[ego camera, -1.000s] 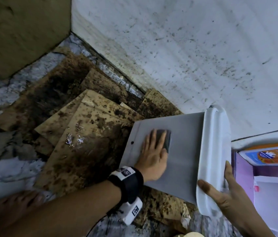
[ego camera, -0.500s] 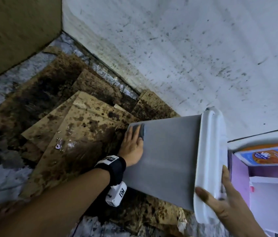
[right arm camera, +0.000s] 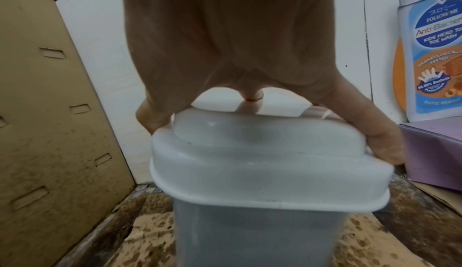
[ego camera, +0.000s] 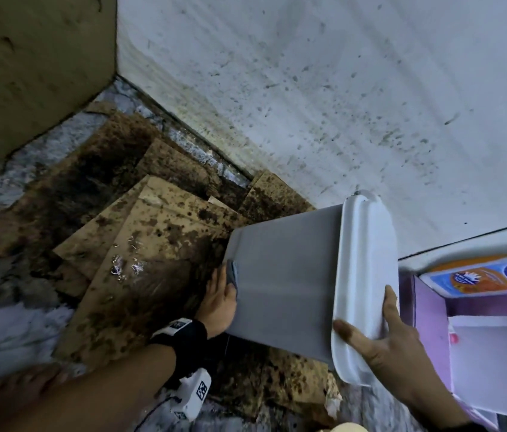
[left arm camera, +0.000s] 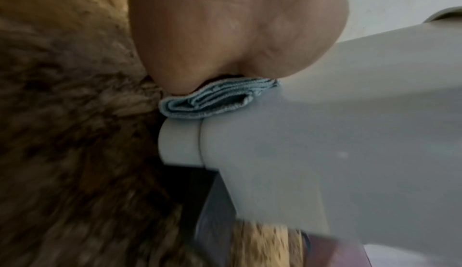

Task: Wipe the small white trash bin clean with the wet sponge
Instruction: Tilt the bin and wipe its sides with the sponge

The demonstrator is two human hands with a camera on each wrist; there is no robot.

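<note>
The small trash bin (ego camera: 283,275), grey-sided with a white lid (ego camera: 367,275), is tipped on its side above the floor. My right hand (ego camera: 383,341) grips the lid end, thumb on one side and fingers spread over the other, as the right wrist view shows (right arm camera: 250,44) over the lid (right arm camera: 262,162). My left hand (ego camera: 219,297) lies against the bin's bottom end and presses the folded blue-grey sponge (ego camera: 232,272) onto the bottom edge. In the left wrist view the sponge (left arm camera: 212,101) is squeezed between my palm (left arm camera: 225,34) and the bin (left arm camera: 325,133). My left fingertips are hidden.
Stained, wet cardboard sheets (ego camera: 152,244) cover the marble floor under the bin. A speckled white wall (ego camera: 308,88) stands behind and a brown cardboard box (ego camera: 27,73) at the left. A purple box (ego camera: 426,307) and a wash bottle (ego camera: 479,275) sit close on the right. A bare foot (ego camera: 12,391) is at lower left.
My left hand slid the sponge from the middle of the bin's side down to its bottom edge. The right hand has turned the bin slightly while keeping its hold on the lid.
</note>
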